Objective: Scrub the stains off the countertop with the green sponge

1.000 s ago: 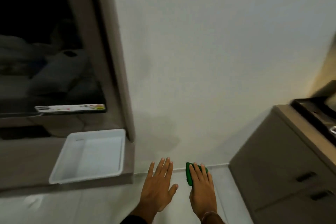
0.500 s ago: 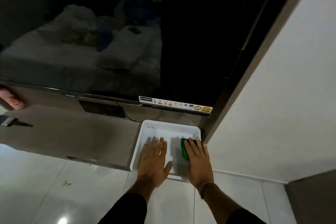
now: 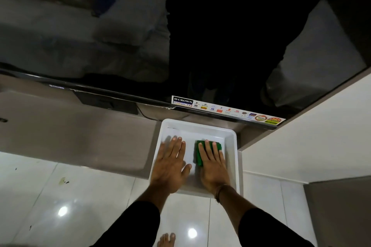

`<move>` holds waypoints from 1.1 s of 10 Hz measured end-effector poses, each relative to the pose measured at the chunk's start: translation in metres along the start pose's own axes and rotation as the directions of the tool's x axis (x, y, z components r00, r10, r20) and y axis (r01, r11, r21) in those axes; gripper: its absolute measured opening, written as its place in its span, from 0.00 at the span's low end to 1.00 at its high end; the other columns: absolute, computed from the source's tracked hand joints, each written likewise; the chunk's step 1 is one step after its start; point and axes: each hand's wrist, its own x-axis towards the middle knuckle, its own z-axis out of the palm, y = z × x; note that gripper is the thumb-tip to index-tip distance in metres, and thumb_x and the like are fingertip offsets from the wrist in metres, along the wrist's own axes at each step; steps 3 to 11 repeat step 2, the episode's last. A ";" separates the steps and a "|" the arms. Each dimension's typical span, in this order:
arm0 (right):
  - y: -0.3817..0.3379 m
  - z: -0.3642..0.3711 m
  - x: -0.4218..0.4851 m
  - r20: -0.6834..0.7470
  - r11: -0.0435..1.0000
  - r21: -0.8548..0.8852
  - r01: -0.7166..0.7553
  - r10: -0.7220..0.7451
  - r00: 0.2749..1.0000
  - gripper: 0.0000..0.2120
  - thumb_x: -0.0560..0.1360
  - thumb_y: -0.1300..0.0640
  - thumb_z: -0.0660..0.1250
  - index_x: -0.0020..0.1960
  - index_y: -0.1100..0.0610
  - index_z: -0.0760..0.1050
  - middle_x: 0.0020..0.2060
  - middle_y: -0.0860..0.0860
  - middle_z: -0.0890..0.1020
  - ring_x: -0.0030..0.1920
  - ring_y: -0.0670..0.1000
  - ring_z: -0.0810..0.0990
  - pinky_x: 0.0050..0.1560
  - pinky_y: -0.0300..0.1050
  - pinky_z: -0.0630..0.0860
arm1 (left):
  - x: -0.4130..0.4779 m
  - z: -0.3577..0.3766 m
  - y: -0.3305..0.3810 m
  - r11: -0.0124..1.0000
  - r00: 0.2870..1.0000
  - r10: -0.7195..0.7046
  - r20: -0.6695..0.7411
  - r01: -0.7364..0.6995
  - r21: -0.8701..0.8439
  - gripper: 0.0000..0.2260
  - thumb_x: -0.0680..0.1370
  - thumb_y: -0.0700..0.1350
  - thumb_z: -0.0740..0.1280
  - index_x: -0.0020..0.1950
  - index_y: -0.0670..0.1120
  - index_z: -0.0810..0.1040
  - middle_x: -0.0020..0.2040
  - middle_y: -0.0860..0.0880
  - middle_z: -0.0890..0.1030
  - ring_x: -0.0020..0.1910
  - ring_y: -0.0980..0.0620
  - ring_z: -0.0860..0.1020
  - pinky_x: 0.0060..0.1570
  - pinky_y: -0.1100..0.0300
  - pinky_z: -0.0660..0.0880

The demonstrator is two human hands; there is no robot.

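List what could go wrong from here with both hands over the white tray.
1. The white tray seems to overhang the countertop edge; pressing on its near end may tip it to the floor.
2. The right hand holds the green sponge over the tray, not on the counter, so stains may go unscrubbed.
3. The TV hangs just above; a wide stroke could hit it.

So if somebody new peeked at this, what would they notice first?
Probably the two hands stretched out flat over the white tray on the shelf: the right hand presses a bright green sponge, the left hand lies open beside it. Above them looms a big dark TV screen, with a strip of colourful stickers along its bottom edge.
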 end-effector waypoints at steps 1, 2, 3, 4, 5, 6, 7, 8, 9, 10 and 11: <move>0.005 -0.005 0.003 0.026 0.998 0.049 0.025 -0.026 0.999 0.37 0.82 0.49 0.60 0.82 0.47 0.41 0.82 0.47 0.40 0.81 0.57 0.36 0.81 0.60 0.41 | 0.004 -0.001 -0.001 1.000 1.000 -0.010 0.003 0.010 0.015 0.35 0.86 0.63 0.51 0.85 0.44 0.46 0.85 0.41 0.43 0.82 0.39 0.38 0.81 0.39 0.44; 0.006 -0.010 -0.001 0.035 0.995 0.068 0.066 -0.069 0.997 0.39 0.79 0.45 0.61 0.82 0.47 0.42 0.82 0.48 0.41 0.81 0.57 0.36 0.81 0.61 0.43 | 0.000 0.001 0.005 0.998 1.000 -0.026 -0.008 0.026 0.051 0.35 0.86 0.64 0.48 0.85 0.44 0.45 0.85 0.40 0.43 0.82 0.38 0.38 0.81 0.38 0.45; 0.006 -0.010 -0.001 0.035 0.995 0.068 0.066 -0.069 0.997 0.39 0.79 0.45 0.61 0.82 0.47 0.42 0.82 0.48 0.41 0.81 0.57 0.36 0.81 0.61 0.43 | 0.000 0.001 0.005 0.998 1.000 -0.026 -0.008 0.026 0.051 0.35 0.86 0.64 0.48 0.85 0.44 0.45 0.85 0.40 0.43 0.82 0.38 0.38 0.81 0.38 0.45; 0.006 -0.010 -0.001 0.035 0.995 0.068 0.066 -0.069 0.997 0.39 0.79 0.45 0.61 0.82 0.47 0.42 0.82 0.48 0.41 0.81 0.57 0.36 0.81 0.61 0.43 | 0.000 0.001 0.005 0.998 1.000 -0.026 -0.008 0.026 0.051 0.35 0.86 0.64 0.48 0.85 0.44 0.45 0.85 0.40 0.43 0.82 0.38 0.38 0.81 0.38 0.45; 0.006 -0.010 -0.001 0.035 0.995 0.068 0.066 -0.069 0.997 0.39 0.79 0.45 0.61 0.82 0.47 0.42 0.82 0.48 0.41 0.81 0.57 0.36 0.81 0.61 0.43 | 0.000 0.001 0.005 0.998 1.000 -0.026 -0.008 0.026 0.051 0.35 0.86 0.64 0.48 0.85 0.44 0.45 0.85 0.40 0.43 0.82 0.38 0.38 0.81 0.38 0.45; 0.006 -0.010 -0.001 0.035 0.995 0.068 0.066 -0.069 0.997 0.39 0.79 0.45 0.61 0.82 0.47 0.42 0.82 0.48 0.41 0.81 0.57 0.36 0.81 0.61 0.43 | 0.000 0.001 0.005 0.998 1.000 -0.026 -0.008 0.026 0.051 0.35 0.86 0.64 0.48 0.85 0.44 0.45 0.85 0.40 0.43 0.82 0.38 0.38 0.81 0.38 0.45; 0.006 -0.010 -0.001 0.035 0.995 0.068 0.066 -0.069 0.997 0.39 0.79 0.45 0.61 0.82 0.47 0.42 0.82 0.48 0.41 0.81 0.57 0.36 0.81 0.61 0.43 | 0.000 0.001 0.005 0.998 1.000 -0.026 -0.008 0.026 0.051 0.35 0.86 0.64 0.48 0.85 0.44 0.45 0.85 0.40 0.43 0.82 0.38 0.38 0.81 0.38 0.45; 0.006 -0.010 -0.001 0.035 0.995 0.068 0.066 -0.069 0.997 0.39 0.79 0.45 0.61 0.82 0.47 0.42 0.82 0.48 0.41 0.81 0.57 0.36 0.81 0.61 0.43 | 0.000 0.001 0.005 0.998 1.000 -0.026 -0.008 0.026 0.051 0.35 0.86 0.64 0.48 0.85 0.44 0.45 0.85 0.40 0.43 0.82 0.38 0.38 0.81 0.38 0.45; 0.006 -0.010 -0.001 0.035 0.995 0.068 0.066 -0.069 0.997 0.39 0.79 0.45 0.61 0.82 0.47 0.42 0.82 0.48 0.41 0.81 0.57 0.36 0.81 0.61 0.43 | 0.000 0.001 0.005 0.998 1.000 -0.026 -0.008 0.026 0.051 0.35 0.86 0.64 0.48 0.85 0.44 0.45 0.85 0.40 0.43 0.82 0.38 0.38 0.81 0.38 0.45; 0.006 -0.010 -0.001 0.035 0.995 0.068 0.066 -0.069 0.997 0.39 0.79 0.45 0.61 0.82 0.47 0.42 0.82 0.48 0.41 0.81 0.57 0.36 0.81 0.61 0.43 | 0.000 0.001 0.005 0.998 1.000 -0.026 -0.008 0.026 0.051 0.35 0.86 0.64 0.48 0.85 0.44 0.45 0.85 0.40 0.43 0.82 0.38 0.38 0.81 0.38 0.45; 0.006 -0.010 -0.001 0.035 0.995 0.068 0.066 -0.069 0.997 0.39 0.79 0.45 0.61 0.82 0.47 0.42 0.82 0.48 0.41 0.81 0.57 0.36 0.81 0.61 0.43 | 0.000 0.001 0.005 0.998 1.000 -0.026 -0.008 0.026 0.051 0.35 0.86 0.64 0.48 0.85 0.44 0.45 0.85 0.40 0.43 0.82 0.38 0.38 0.81 0.38 0.45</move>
